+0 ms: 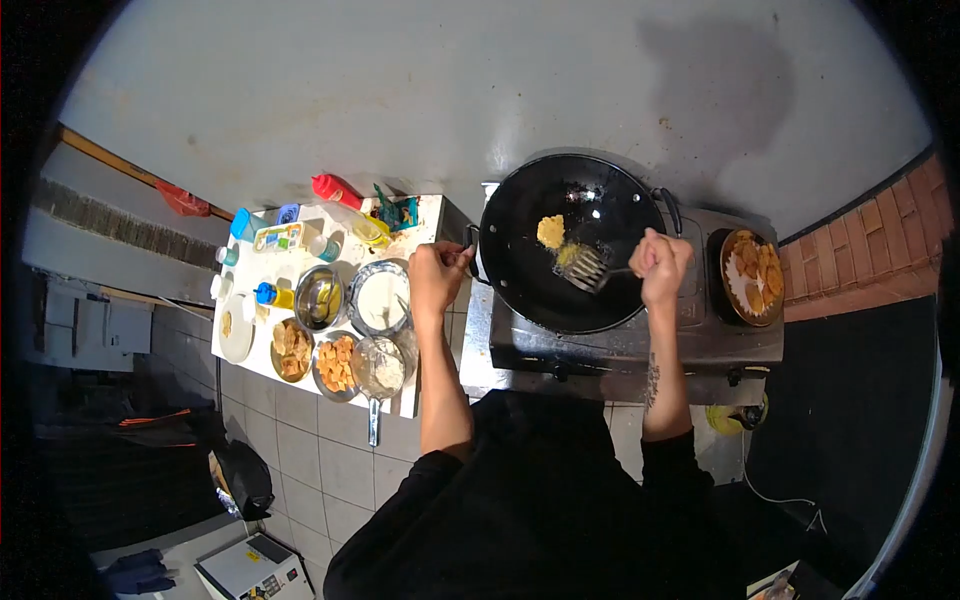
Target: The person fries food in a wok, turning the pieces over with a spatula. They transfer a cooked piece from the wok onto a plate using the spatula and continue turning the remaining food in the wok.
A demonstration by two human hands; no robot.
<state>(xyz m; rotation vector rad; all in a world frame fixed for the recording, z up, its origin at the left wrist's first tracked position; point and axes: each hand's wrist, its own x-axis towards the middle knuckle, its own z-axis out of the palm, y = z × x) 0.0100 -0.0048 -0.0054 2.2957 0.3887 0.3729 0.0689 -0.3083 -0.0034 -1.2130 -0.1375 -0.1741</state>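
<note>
Head view: left hand [438, 272] on the wok [520, 283], right hand [660, 266] working a spatula [587, 269] inside it

The black wok sits on the left part of a metal stove [640, 350]. Left fingers and thumb are closed together on the loop of its left handle [470, 238], at the rim nearest the table [427, 212]. Right fingers are wrapped in a fist around the end of the spatula's handle, above the wok's right side. The spatula's slotted blade points left and down into the wok, tilted, close to its middle.

One pale yellow fried piece [551, 231] lies in the wok, just beyond the blade. A darker yellow patch shows right beside the blade's edge; whether it is a second piece or hot oil, I cannot tell. The other handle [671, 212], on the right, is free of either hand.

To the right, on the stove, a brown plate [757, 319] holds several golden fried pieces [770, 270], partly over white paper [741, 280].

On the table to the left, a bowl of white batter [381, 300] stands nearest the left hand, well apart from the wok. Just below it is a long-handled strainer [378, 368] with white stuff inside, then a bowl of orange cubes [337, 362] and a bowl of brown pieces [291, 350]. A red bottle [335, 188] lies tilted near the wall [400, 100].
</note>
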